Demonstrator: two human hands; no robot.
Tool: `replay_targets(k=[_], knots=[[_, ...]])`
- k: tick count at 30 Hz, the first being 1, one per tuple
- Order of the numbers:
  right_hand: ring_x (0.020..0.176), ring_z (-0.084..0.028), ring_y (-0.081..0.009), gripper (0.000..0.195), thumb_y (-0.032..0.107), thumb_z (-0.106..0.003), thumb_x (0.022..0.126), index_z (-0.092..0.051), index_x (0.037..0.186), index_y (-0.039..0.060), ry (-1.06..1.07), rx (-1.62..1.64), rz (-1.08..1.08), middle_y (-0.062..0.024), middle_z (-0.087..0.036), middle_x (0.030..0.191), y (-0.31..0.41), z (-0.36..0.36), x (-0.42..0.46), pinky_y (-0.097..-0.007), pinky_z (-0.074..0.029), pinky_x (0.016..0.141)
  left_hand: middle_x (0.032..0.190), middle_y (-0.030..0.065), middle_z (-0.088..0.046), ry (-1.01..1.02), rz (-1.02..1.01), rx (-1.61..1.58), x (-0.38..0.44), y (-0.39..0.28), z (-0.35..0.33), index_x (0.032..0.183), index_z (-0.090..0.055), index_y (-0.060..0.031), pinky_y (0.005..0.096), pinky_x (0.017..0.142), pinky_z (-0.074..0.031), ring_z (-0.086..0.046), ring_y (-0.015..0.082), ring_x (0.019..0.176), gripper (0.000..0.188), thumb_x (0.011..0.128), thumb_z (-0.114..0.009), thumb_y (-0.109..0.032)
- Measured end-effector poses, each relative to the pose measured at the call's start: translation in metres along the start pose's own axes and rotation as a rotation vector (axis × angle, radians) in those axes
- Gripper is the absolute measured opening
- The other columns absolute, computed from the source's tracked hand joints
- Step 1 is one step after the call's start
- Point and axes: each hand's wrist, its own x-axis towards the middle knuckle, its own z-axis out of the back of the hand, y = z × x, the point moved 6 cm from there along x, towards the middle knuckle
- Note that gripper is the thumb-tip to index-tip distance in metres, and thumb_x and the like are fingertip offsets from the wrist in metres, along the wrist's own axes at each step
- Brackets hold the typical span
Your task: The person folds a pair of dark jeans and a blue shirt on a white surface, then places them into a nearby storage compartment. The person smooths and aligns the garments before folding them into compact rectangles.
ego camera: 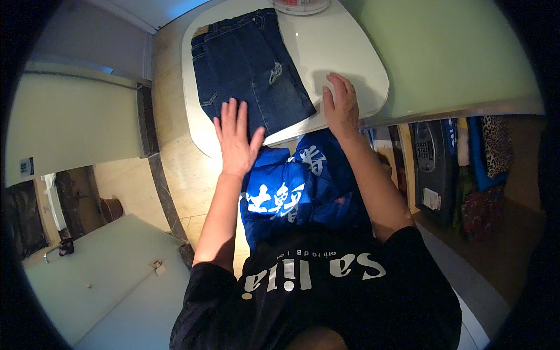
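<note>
A pair of dark blue denim jeans [240, 61] lies folded flat on a white table [306, 43] with rounded corners. The waistband is at the far end, and a frayed rip shows on the right part. My left hand [236, 135] rests with fingers apart on the lower left of the jeans, close to the table's near edge. To the right of the jeans, my right hand [342, 105] hovers over or touches the tabletop, fingers loosely curved and holding nothing. Whether it touches the table I cannot tell. Blue cloth with white lettering [280, 197] covers my lap.
A clear round container [302, 6] stands at the table's far edge. On the right, a black safe with a keypad [428, 166] sits beside hanging clothes [494, 148], under a pale green panel [446, 61]. A pale green door [78, 118] stands left, over a tiled floor [188, 183].
</note>
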Motion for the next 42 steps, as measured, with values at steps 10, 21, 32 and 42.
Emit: replay_targets(k=[10, 21, 32, 42], knots=[[0.13, -0.045, -0.0377, 0.056, 0.024, -0.067, 0.089, -0.045, 0.136, 0.0005, 0.206, 0.13, 0.125, -0.0225, -0.046, 0.139, 0.03, -0.023, -0.048, -0.0486, -0.036, 0.109, 0.157, 0.0166, -0.027, 0.132, -0.053, -0.042, -0.015, 0.003, 0.004, 0.148, -0.037, -0.0093, 0.0543, 0.116, -0.02, -0.024, 0.037, 0.145, 0.079, 0.084, -0.069, -0.043], [0.085, -0.067, -0.0347, 0.028, 0.023, -0.072, 0.084, -0.064, 0.105, 0.0066, 0.112, 0.133, -0.092, -0.0154, -0.068, 0.096, 0.023, -0.026, -0.023, -0.0433, -0.054, 0.074, 0.157, 0.0159, -0.027, 0.087, -0.058, 0.019, -0.014, -0.018, -0.01, 0.15, -0.032, -0.0048, 0.0545, 0.117, -0.015, -0.023, 0.0339, 0.146, 0.081, 0.086, -0.066, -0.041], [0.066, -0.064, -0.0211, 0.019, 0.019, -0.069, 0.087, -0.061, 0.094, 0.0032, 0.376, 0.445, -0.34, -0.0103, -0.062, 0.077, 0.005, -0.028, -0.018, -0.0317, -0.051, 0.063, 0.157, 0.0139, -0.028, 0.12, -0.08, -0.062, -0.022, 0.0, -0.005, 0.15, -0.035, -0.0112, 0.0491, 0.119, -0.016, -0.023, 0.0321, 0.147, 0.073, 0.087, -0.066, -0.033], [0.065, -0.064, -0.0183, 0.025, 0.02, -0.069, 0.089, -0.059, 0.106, 0.0041, 0.304, 0.605, -0.498, -0.0092, -0.067, 0.08, -0.032, -0.038, -0.044, -0.033, -0.05, 0.059, 0.145, 0.0172, -0.044, -0.032, -0.193, -0.135, 0.003, -0.051, 0.019, 0.136, -0.05, -0.0038, 0.0499, 0.116, -0.023, -0.035, 0.0337, 0.14, 0.057, 0.086, -0.066, -0.025]])
